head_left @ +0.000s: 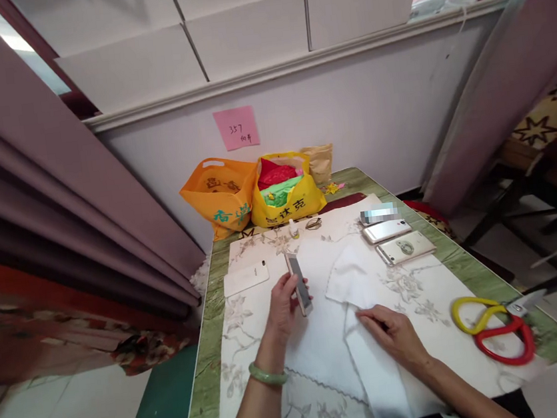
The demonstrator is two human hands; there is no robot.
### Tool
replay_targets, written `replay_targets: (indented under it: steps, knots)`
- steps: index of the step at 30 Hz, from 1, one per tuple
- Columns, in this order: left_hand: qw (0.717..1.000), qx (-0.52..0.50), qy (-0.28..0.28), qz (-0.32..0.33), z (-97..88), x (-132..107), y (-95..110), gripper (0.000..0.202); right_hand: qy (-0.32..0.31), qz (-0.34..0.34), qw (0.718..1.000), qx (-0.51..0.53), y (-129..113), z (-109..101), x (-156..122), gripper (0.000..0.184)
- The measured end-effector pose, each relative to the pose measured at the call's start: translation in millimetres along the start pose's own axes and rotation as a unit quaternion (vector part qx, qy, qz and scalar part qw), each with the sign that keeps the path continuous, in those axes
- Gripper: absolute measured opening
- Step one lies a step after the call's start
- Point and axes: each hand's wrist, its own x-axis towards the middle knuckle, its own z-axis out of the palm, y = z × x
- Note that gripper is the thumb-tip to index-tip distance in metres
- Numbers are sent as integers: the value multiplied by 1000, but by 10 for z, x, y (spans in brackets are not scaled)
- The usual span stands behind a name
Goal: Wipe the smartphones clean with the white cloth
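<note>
My left hand [282, 308], a green bangle [267, 374] on its wrist, grips a smartphone [296, 275] with a dark screen, held tilted above the table. My right hand [396, 335] is closed, thumb and forefinger pinching the edge of a white cloth [351, 280]. The cloth lies partly folded over itself, and one strip of it runs down toward my lap. A white phone [247, 279] rests face down left of my left hand. Beyond my right hand lie a silver phone [387, 231] and another phone with a ring on its back [406, 248].
Large scissors [493, 329] with yellow and red handles lie at the table's right edge. An orange bag [221, 195], a yellow bag [287, 198] stuffed with colored cloth and a brown paper pouch [321, 162] stand at the back. A small white bottle [293, 229] is in front of them.
</note>
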Motion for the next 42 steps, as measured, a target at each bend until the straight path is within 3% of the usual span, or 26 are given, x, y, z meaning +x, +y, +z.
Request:
replay_targets:
  steps: [5,12,16,19,21,24,27,30,32,33,35,38,39,42]
  knots:
    - [990,-113,18,-83,227,27,-312,40,90,21,995,37,-20,-49,94,31]
    - [978,-195,-29,-64,240,70,-496,50,21,-79,985,-149,-157,131,557,28]
    - [978,-206,-25,-30,193,5,-588,54,-24,-84,974,-208,-80,240,666,23]
    - [980,-196,-13,-20,190,-16,-612,52,-23,-40,990,-132,2,219,686,20]
    - [983,-181,-4,-28,213,-7,-597,51,31,45,998,25,54,143,715,20]
    - [985,-165,5,-56,288,16,-538,45,155,170,945,234,135,-77,802,34]
    - [979,-190,-25,-69,393,22,-485,42,232,202,908,286,177,-368,910,42]
    - [965,-244,-72,-58,470,17,-500,44,270,210,851,399,83,-533,967,41]
    - [954,-278,-90,-62,482,23,-549,45,270,215,799,492,-61,-470,958,40]
    - [949,-292,-96,-67,477,32,-579,46,247,220,796,507,-145,-384,941,40]
    - [939,-317,-105,-82,455,54,-638,47,203,233,809,500,-311,-139,892,38]
    - [932,-340,-68,-108,431,75,-697,42,-5,202,864,461,-487,232,810,37]
    - [930,-347,-47,-110,431,74,-703,39,-44,179,886,426,-515,316,785,36]
    - [928,-359,-29,-96,446,50,-679,36,-49,44,966,252,-507,416,723,27]
